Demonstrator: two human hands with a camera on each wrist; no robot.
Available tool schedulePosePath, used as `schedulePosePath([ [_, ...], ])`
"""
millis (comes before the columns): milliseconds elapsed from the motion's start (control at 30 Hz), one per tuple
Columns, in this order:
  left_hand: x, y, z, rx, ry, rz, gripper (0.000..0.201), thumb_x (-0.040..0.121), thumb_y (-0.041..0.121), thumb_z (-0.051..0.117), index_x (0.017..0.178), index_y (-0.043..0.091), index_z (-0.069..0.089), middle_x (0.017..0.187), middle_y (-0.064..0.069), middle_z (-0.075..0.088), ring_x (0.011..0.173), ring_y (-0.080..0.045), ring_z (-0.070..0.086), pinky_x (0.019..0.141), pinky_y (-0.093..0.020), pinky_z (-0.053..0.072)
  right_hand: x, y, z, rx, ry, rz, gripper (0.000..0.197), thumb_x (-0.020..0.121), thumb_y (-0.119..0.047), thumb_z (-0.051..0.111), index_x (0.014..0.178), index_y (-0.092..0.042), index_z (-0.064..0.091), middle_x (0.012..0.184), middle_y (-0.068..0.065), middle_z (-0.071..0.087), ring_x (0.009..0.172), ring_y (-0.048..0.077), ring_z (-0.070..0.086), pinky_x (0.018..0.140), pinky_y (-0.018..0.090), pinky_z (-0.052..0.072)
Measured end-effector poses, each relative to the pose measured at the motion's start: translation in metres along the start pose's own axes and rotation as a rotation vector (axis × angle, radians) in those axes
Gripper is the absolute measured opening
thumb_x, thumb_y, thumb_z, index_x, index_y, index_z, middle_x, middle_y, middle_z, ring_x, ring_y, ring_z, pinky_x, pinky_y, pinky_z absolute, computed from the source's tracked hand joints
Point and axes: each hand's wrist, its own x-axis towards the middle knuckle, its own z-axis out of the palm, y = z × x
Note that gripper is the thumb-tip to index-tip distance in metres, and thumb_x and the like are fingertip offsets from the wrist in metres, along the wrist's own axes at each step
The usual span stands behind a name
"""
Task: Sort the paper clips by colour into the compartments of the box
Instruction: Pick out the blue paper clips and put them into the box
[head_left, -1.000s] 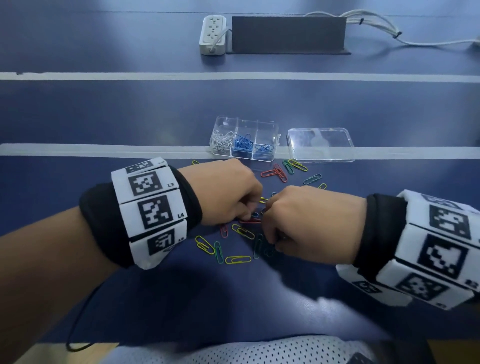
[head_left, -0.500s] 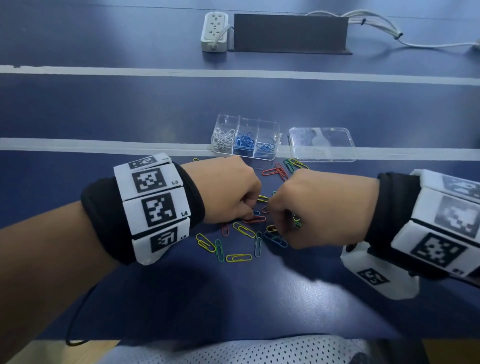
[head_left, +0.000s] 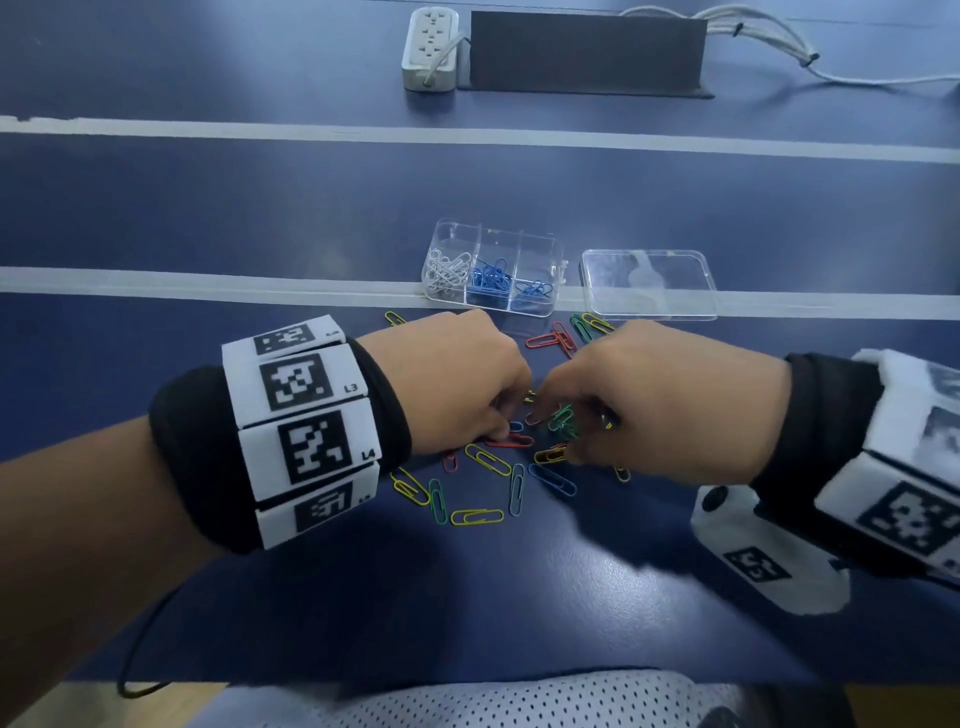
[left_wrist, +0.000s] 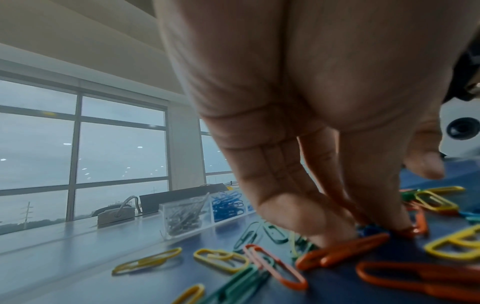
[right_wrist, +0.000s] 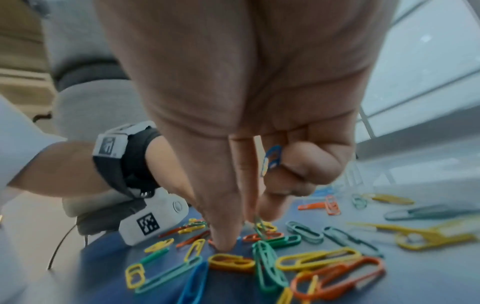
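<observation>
**A:** Checking progress first: how far along is the sort?

**B:** Partly done, by my estimate. The clear box (head_left: 493, 270) stands on the counter (head_left: 311, 218) beyond both hands. Its left compartment holds white clips (head_left: 447, 270); the middle one and the right one hold blue clips (head_left: 491, 280). The lid (head_left: 649, 286) lies just beside the box, to its right. A loose pile of clips (head_left: 488, 457), red, yellow, green and a few blue, remains on the counter near the hands, so most colours are not yet sorted.

**A:** State of each hand?

**B:** The left hand (head_left: 457, 384) has its fingers curled down, tips pressed onto the pile beside a red clip (head_left: 511, 441). Whether it actually pinches a clip cannot be told. The right hand (head_left: 670, 400) reaches into the pile with thumb and forefinger at a green clip (head_left: 563, 421), while its curled outer fingers keep a blue clip (right_wrist: 272, 158) tucked against the palm.

**A:** What does one view add over another?

**B:** Only the right wrist view shows the tucked blue clip; from the head view the back of the hand hides it. The left wrist view shows the fingertips (left_wrist: 330, 232) meeting the counter at an orange-red clip (left_wrist: 345, 251), plus the box from the side. Only the head view shows all the compartments and the lid.
</observation>
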Motion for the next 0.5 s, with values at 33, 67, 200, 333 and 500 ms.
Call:
schedulePosePath([
  [33, 0.0, 0.001, 0.0, 0.006, -0.008, -0.007, 0.012, 0.085, 0.034, 0.058, 0.085, 0.023, 0.064, 0.094, -0.001, 0.065, 0.085, -0.018, 0.053, 0.078, -0.031, 0.047, -0.001, -0.001, 0.002, -0.032, 0.018, 0.025, 0.03, 0.082, -0.035, 0.06, 0.112, -0.033, 0.06, 0.076, -0.011, 0.048, 0.081, 0.016, 0.05, 0.075, 0.026, 0.041],
  [67, -0.001, 0.002, 0.001, 0.013, -0.018, -0.012, 0.012, 0.086, 0.034, 0.057, 0.083, 0.024, 0.062, 0.094, -0.001, 0.064, 0.089, -0.02, 0.056, 0.08, -0.033, 0.048, -0.003, -0.004, 0.003, -0.059, 0.036, 0.045, 0.029, 0.084, -0.037, 0.058, 0.112, -0.032, 0.059, 0.085, -0.009, 0.05, 0.09, 0.018, 0.052, 0.077, 0.027, 0.04],
  [200, -0.005, 0.005, 0.001, 0.046, -0.051, -0.021, 0.015, 0.088, 0.034, 0.05, 0.076, 0.025, 0.05, 0.089, 0.002, 0.057, 0.085, -0.018, 0.05, 0.077, -0.029, 0.044, -0.011, -0.019, 0.013, -0.054, -0.02, 0.096, 0.024, 0.084, -0.043, 0.055, 0.096, -0.022, 0.06, 0.1, 0.002, 0.052, 0.1, 0.029, 0.056, 0.083, 0.036, 0.049],
  [333, -0.008, 0.007, 0.001, 0.057, -0.046, -0.041, 0.014, 0.085, 0.029, 0.048, 0.073, 0.021, 0.049, 0.08, 0.002, 0.053, 0.078, -0.019, 0.045, 0.073, -0.028, 0.044, -0.007, -0.023, 0.021, -0.039, -0.102, 0.143, 0.022, 0.082, -0.039, 0.058, 0.085, -0.018, 0.061, 0.095, 0.008, 0.054, 0.097, 0.034, 0.059, 0.083, 0.042, 0.052],
  [500, -0.008, 0.007, 0.001, 0.032, -0.02, -0.057, 0.01, 0.083, 0.027, 0.05, 0.074, 0.022, 0.051, 0.067, 0.008, 0.045, 0.074, -0.018, 0.044, 0.073, -0.028, 0.044, -0.009, -0.024, 0.014, -0.036, -0.103, 0.117, 0.017, 0.081, -0.032, 0.052, 0.072, -0.018, 0.051, 0.082, 0.01, 0.058, 0.083, 0.031, 0.058, 0.075, 0.034, 0.051],
])
